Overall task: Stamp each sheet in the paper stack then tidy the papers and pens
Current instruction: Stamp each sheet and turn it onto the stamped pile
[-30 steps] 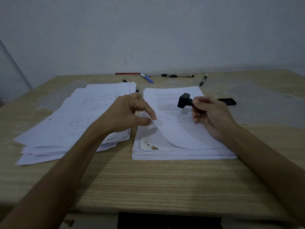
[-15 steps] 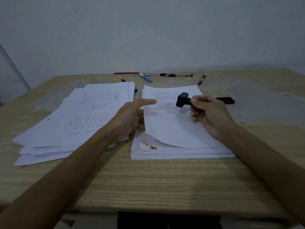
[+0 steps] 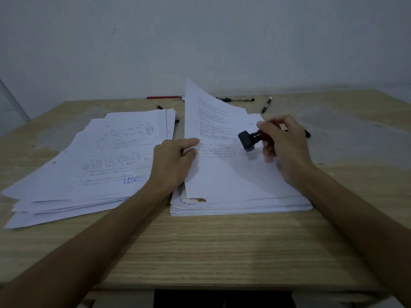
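Two paper piles lie on the wooden table (image 3: 200, 247). The loose left pile (image 3: 89, 165) shows a purple stamp mark on its top sheet. The neat right stack (image 3: 244, 201) lies under my hands. My left hand (image 3: 175, 161) pinches the left edge of the top sheet (image 3: 213, 130) and holds it lifted, its far corner raised in the air. My right hand (image 3: 282, 143) grips a stamp (image 3: 248, 140) by its reddish handle, the black head pointing left just above the sheet. Several pens (image 3: 235, 99) lie along the far edge.
A red pen (image 3: 162, 97) and a black marker (image 3: 266, 105) lie at the back by the wall. A dark flat object (image 3: 307, 134) lies partly hidden behind my right hand. Bare wood stretches between the stacks and the near edge.
My left hand has gripped the top sheet's left edge and raised it, so the sheet now curls up off the right stack. The stamp in my right hand stayed in about the same place.
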